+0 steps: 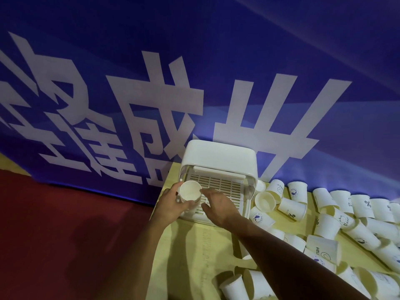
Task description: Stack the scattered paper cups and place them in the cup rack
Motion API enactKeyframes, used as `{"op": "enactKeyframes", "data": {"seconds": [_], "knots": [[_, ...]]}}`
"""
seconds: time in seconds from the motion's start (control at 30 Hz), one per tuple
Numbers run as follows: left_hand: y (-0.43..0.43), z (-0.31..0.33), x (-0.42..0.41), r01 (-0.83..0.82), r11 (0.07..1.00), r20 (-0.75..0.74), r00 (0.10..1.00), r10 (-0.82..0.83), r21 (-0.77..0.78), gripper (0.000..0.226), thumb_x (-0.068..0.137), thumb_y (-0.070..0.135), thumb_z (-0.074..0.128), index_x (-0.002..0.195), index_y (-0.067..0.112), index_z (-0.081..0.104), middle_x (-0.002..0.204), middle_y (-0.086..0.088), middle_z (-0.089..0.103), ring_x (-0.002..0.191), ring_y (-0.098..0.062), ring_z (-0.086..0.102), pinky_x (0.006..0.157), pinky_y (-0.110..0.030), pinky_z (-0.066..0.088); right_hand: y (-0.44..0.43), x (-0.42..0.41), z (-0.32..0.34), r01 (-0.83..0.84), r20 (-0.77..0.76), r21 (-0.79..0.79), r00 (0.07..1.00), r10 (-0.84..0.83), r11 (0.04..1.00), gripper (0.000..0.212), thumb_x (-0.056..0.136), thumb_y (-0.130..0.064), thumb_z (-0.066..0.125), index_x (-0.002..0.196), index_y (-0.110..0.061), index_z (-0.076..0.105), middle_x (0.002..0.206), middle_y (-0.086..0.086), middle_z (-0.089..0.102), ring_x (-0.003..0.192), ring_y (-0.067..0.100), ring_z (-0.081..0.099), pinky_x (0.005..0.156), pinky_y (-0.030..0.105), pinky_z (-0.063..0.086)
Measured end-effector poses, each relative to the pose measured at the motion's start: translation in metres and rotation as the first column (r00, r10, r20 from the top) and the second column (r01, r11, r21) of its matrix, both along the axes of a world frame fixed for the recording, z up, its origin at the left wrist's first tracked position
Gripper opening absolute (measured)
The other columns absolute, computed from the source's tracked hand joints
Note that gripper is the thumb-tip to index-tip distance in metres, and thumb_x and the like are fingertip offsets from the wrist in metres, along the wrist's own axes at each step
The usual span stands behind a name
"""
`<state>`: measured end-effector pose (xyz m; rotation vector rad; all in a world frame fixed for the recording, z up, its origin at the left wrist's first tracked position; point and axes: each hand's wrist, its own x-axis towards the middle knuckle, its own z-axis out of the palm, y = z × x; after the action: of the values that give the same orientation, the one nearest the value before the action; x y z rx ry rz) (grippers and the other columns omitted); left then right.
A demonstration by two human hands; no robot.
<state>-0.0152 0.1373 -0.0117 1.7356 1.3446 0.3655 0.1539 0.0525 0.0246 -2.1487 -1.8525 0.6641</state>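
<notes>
Gripping stacked cups (190, 190) at cup rack (218, 156): left hand (171, 204) (right hand (218, 205) relaxed)

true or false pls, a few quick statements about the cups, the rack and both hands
1. The left hand grips a stack of white paper cups. True.
2. The white plastic cup rack is packed full of cups. False: most of its slatted tray shows bare slats.
3. The loose paper cups lie left of the rack. False: they lie to its right on the pale yellow table.
4. The right hand reaches over the rack's tray. True.
</notes>
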Motion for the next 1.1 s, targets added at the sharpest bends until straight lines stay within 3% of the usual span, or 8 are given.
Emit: {"op": "enactKeyframes", "data": {"seconds": [0.5,0.87,1.1], "knots": [[0.003,-0.015,0.004,0.005,0.998,-0.034,0.999,-0.007,-0.055,0.078,0.074,0.043,0.081,0.142,0.037,0.043,0.129,-0.002,0.053,0.115,-0.021,0.054,0.097,-0.043,0.050,0.000,0.000,-0.023,0.055,-0.056,-0.055,0.997,-0.058,0.997,0.056,0.096,-0.023,0.051,0.150,-0.020,0.038,0.153,0.002,0.042,0.138,0.022,0.042,0.110,0.034,0.038],[-0.007,0.005,0.002,0.058,0.998,-0.115,0.992,-0.058,0.004,0.076,0.074,0.041,0.081,0.141,0.025,0.047,0.128,-0.002,0.057,0.113,-0.019,0.057,0.095,-0.039,0.051,-0.020,0.008,-0.004,0.076,-0.073,-0.043,0.994,-0.079,0.996,0.061,0.093,-0.022,0.056,0.150,-0.021,0.035,0.151,0.005,0.043,0.136,0.024,0.044,0.108,0.041,0.042],[-0.038,0.019,-0.004,0.044,0.999,-0.155,0.987,-0.042,0.011,0.073,0.078,0.037,0.081,0.141,0.019,0.047,0.132,-0.010,0.053,0.116,-0.023,0.056,0.097,-0.035,0.047,-0.056,0.038,0.003,0.082,-0.090,-0.037,0.992,-0.085,0.996,0.059,0.093,-0.024,0.057,0.148,-0.018,0.038,0.151,0.004,0.043,0.133,0.023,0.046,0.108,0.035,0.040]]}}
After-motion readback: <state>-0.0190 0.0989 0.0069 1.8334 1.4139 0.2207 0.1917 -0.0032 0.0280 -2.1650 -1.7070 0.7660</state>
